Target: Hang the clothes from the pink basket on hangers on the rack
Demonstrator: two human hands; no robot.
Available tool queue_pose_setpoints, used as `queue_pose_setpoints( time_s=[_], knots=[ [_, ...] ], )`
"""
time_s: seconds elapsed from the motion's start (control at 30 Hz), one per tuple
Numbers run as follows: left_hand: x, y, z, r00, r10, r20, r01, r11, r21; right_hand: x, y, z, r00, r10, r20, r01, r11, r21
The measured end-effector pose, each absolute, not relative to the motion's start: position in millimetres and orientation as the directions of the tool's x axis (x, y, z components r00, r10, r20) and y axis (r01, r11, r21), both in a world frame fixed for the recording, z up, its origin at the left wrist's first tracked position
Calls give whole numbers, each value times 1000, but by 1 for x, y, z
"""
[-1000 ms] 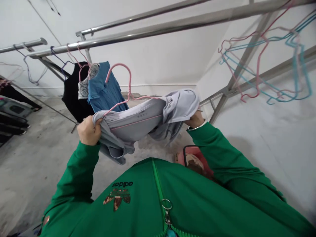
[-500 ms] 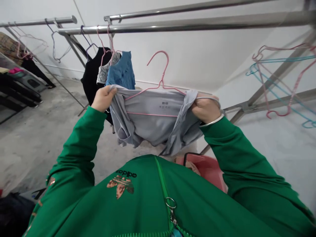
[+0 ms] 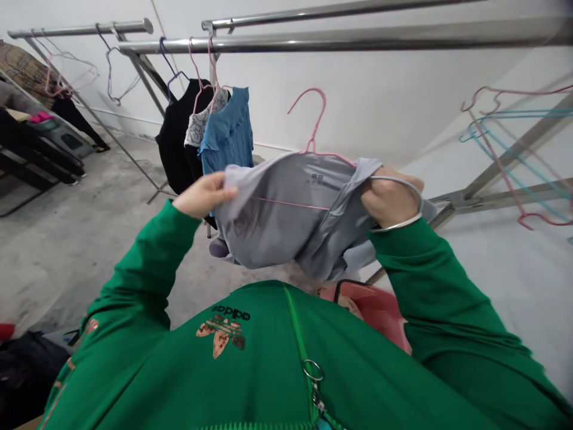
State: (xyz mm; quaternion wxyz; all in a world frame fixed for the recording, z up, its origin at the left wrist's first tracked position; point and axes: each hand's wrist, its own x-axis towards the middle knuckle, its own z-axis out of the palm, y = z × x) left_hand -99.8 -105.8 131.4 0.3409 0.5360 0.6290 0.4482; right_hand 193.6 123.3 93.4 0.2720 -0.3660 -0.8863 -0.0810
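A light grey shirt (image 3: 277, 230) is stretched between my two hands, with a pink hanger (image 3: 319, 119) inside its neck opening. The hanger's hook stands up free, below the rack bar, and its lower bar crosses the shirt's inside. At the shirt's left edge, my left hand (image 3: 201, 196) pinches the cloth between thumb and fingers. My right hand (image 3: 389, 194) is closed around the bunched right shoulder. A thin grey loop passes over the back of that hand, and a silver bangle sits at its wrist.
A metal rack bar (image 3: 286, 44) runs overhead. On its left hang a blue top (image 3: 228, 128), a patterned top and a black garment (image 3: 174, 143). Pink and blue hangers (image 3: 514, 113) are at the right. A pink basket (image 3: 376, 304) stands below. Other people stand far left.
The shirt's left side has slid up over the hanger's left arm, now covered by cloth. My left hand has moved slightly right and down. The hanger appears further right as the view shifts.
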Motion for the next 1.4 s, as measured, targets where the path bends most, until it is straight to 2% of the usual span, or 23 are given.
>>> queue_pose_setpoints(
  time_s=[0.07, 0.1, 0.13, 0.2, 0.27, 0.3, 0.33, 0.4, 0.5, 0.57, 0.63, 0.77, 0.83, 0.9, 0.97, 1.03, 1.1, 1.2, 1.3, 1.4],
  knots=[
    [-74, -117, 120, 106, 994, 13, 412, -56, 910, 199, 125, 82, -540, 606, 584, 713, 698, -65],
    [-67, -121, 114, 201, 980, -5, 464, -91, 881, 204, 127, 75, -517, 600, 610, 710, 699, -86],
    [-65, -125, 110, 217, 976, 6, 538, -125, 833, 209, 129, 68, -490, 589, 642, 699, 706, -114],
    [-74, -127, 104, 12, 983, 182, 735, -132, 665, 219, 134, 56, -431, 551, 715, 655, 736, -173],
    [-97, -123, 100, -270, 847, 458, 871, 12, 492, 229, 138, 49, -384, 488, 784, 577, 789, -209],
    [-110, -120, 98, -357, 757, 548, 885, 86, 458, 233, 139, 47, -366, 458, 810, 536, 816, -219],
    [-122, -115, 95, -406, 706, 580, 878, 124, 463, 236, 139, 47, -355, 435, 827, 502, 835, -224],
    [-139, -104, 88, -440, 744, 503, 816, 98, 569, 239, 139, 49, -351, 426, 834, 470, 851, -237],
    [-150, -90, 73, -393, 883, 258, 631, 54, 774, 243, 135, 53, -352, 473, 808, 495, 826, -268],
    [-154, -89, 67, -397, 897, 193, 563, 72, 823, 247, 133, 53, -324, 494, 807, 512, 809, -290],
    [-160, -95, 69, -417, 888, 194, 569, 88, 817, 252, 132, 52, -289, 488, 823, 502, 810, -304],
    [-161, -113, 96, -328, 912, 247, 657, 33, 753, 261, 130, 47, -248, 441, 863, 466, 835, -293],
    [-146, -114, 113, -262, 890, 374, 763, -46, 644, 263, 130, 45, -245, 411, 878, 454, 849, -271],
    [-122, -107, 123, -175, 856, 486, 873, -93, 478, 262, 129, 44, -257, 366, 895, 427, 873, -235],
    [-96, -94, 122, -140, 825, 548, 934, -73, 349, 260, 127, 42, -270, 320, 908, 405, 893, -194],
    [-77, -80, 115, -177, 779, 601, 950, -24, 310, 259, 124, 39, -294, 311, 904, 411, 895, -174],
    [-72, -73, 106, -244, 732, 636, 925, -21, 378, 260, 122, 36, -318, 324, 891, 431, 886, -168],
    [-81, -79, 100, -420, 663, 619, 759, -117, 641, 266, 121, 28, -309, 326, 893, 440, 882, -169],
    [-93, -100, 106, -613, 639, 464, 414, -241, 878, 272, 120, 20, -250, 361, 898, 465, 859, -216],
    [-100, -119, 108, -598, 766, 236, 129, -198, 972, 274, 118, 14, -249, 437, 864, 464, 837, -290]
  ],
)
